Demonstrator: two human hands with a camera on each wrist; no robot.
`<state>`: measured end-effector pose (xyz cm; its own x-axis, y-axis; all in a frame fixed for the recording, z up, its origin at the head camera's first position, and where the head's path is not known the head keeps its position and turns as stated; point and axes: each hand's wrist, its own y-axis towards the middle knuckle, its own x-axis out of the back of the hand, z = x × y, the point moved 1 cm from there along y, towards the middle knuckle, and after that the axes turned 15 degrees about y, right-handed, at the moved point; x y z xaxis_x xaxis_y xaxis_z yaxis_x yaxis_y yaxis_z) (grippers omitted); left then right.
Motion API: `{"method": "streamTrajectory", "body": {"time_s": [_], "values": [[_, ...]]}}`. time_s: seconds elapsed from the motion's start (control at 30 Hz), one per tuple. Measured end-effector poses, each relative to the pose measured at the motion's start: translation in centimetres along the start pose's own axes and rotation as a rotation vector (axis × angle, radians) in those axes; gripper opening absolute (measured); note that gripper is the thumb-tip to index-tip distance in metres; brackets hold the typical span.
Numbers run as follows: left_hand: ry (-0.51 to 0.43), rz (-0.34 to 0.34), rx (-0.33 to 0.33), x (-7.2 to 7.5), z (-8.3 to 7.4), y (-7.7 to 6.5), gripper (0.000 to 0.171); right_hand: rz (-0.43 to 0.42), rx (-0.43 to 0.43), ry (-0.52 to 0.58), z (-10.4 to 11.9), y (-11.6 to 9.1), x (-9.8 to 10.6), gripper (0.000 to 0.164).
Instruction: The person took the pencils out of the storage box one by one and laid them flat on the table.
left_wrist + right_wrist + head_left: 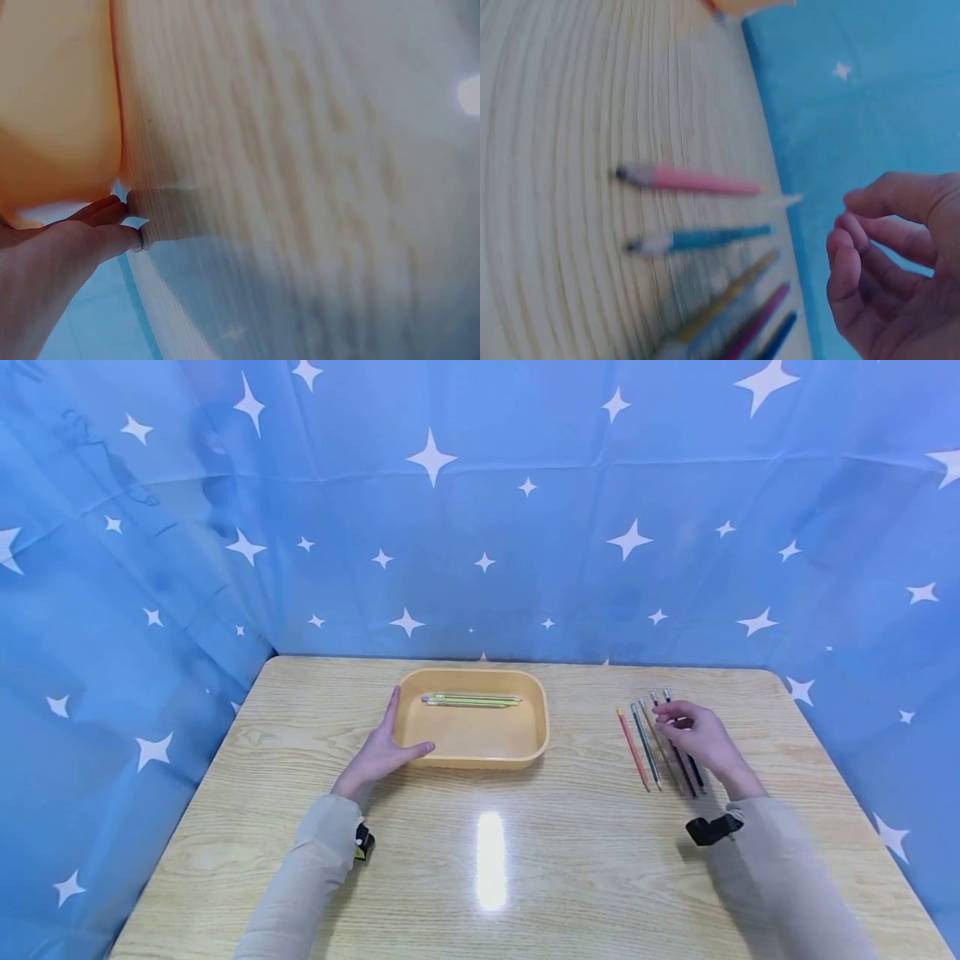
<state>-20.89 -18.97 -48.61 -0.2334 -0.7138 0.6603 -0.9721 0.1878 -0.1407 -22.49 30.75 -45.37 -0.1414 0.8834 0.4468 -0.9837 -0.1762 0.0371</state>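
Observation:
My left hand [381,750] touches the left side of a shallow orange tray [480,763], its fingers along the left wall and its thumb stretched along the front rim. Inside the tray lie slim pencils [472,701], some yellow-green, side by side near the back. Over a row of loose pencils on the right hovers my right hand [697,739], fingers bent and thumb near the index fingertip, with nothing visible between them. That row has a pink pencil [633,748], a blue one [720,238], a gold-brown one [727,296], a purple one [757,321] and a dark blue one [778,336].
The wood-grain table [420,877] has rounded back corners. Blue curtains with white stars [480,527] hang behind it and along both sides. A bright light reflection [491,860] shows on the tabletop. Dark devices are strapped at both wrists.

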Motion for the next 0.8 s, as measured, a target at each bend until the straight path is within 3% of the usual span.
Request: {"method": "streamTrajectory", "body": {"time_s": [0.23,0.53,0.8], "values": [[0.024,0.004,-0.006,-0.1,0.2,0.0,0.120,0.039,0.014,0.034,1.5,0.6,-2.3,0.032],[0.045,0.019,-0.002,0.2,0.1,0.1,0.120,0.069,0.001,0.183,3.7,2.5,-5.9,0.033],[0.034,0.016,0.001,-0.2,0.0,0.2,0.118,0.083,0.059,0.218,5.7,3.8,-9.3,0.027]]}}
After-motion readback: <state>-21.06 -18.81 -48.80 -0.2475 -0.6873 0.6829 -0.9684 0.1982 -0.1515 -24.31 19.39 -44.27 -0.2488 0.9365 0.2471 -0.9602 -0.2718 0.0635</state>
